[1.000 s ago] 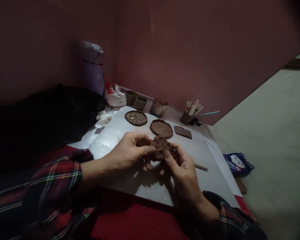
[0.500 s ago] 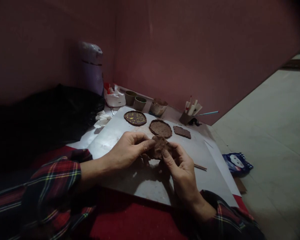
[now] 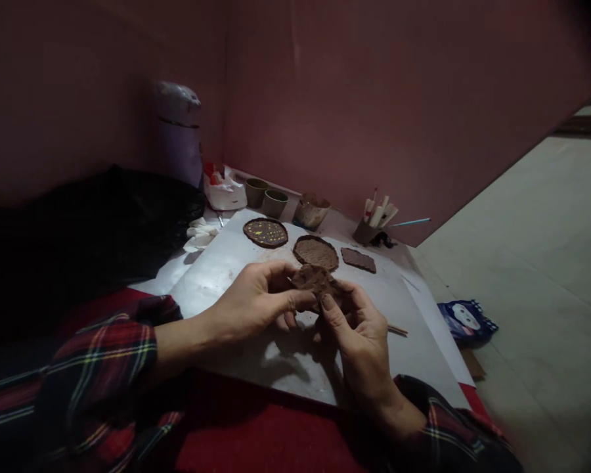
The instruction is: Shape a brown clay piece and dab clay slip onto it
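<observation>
The clay lump (image 3: 315,279) was pinched between both hands above the white sheet (image 3: 226,263), the left hand (image 3: 256,302) gripping its left edge and the right hand (image 3: 359,328) its right.

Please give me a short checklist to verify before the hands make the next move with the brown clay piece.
1. Both hands grip the clay piece: ok; left hand and right hand pinch it from opposite sides.
2. Clay lifted off the white board: ok; its shadow lies beneath.
3. Finished pieces kept apart from the hands: ok; the dotted disc, plain disc and rectangular slab lie farther back.
4. Wooden stick within reach: ok; beside the right hand.
5. Clay free of cracks: cannot tell; too dark.
</observation>
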### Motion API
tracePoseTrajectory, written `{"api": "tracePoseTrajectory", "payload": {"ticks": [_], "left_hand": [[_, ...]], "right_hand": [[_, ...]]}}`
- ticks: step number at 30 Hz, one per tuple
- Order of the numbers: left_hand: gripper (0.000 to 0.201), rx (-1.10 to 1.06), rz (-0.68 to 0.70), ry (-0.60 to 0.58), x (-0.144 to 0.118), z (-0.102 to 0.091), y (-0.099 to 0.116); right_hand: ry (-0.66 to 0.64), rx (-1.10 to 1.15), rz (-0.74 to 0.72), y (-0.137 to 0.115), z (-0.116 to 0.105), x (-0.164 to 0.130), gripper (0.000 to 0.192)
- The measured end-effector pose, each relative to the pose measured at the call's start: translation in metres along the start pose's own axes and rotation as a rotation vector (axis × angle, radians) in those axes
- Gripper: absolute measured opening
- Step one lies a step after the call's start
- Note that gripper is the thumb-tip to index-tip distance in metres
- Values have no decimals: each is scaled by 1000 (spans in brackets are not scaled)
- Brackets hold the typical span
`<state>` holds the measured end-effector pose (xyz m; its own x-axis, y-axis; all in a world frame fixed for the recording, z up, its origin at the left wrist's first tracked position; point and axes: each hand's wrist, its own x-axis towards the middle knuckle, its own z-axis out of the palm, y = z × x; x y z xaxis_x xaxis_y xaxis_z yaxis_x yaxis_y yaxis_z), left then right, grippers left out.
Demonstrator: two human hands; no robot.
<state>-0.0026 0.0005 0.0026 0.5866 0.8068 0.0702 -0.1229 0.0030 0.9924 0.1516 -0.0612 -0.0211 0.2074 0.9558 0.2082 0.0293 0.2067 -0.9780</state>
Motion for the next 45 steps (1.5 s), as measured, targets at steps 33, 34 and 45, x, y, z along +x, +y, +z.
{"api": "tracePoseTrajectory", "payload": {"ticks": [33, 34, 45], "left_hand": [[32, 158, -3, -37, -3, -1, -1], [28, 134, -33, -65, -3, -1, -1], [18, 302, -24, -108, -6, -1, 0]], "right_hand": [[-53, 122, 94, -1, 3, -2, 19], [-51, 102, 77, 0, 2, -2, 17], [-122, -209, -141, 5, -7, 0, 15]]}}
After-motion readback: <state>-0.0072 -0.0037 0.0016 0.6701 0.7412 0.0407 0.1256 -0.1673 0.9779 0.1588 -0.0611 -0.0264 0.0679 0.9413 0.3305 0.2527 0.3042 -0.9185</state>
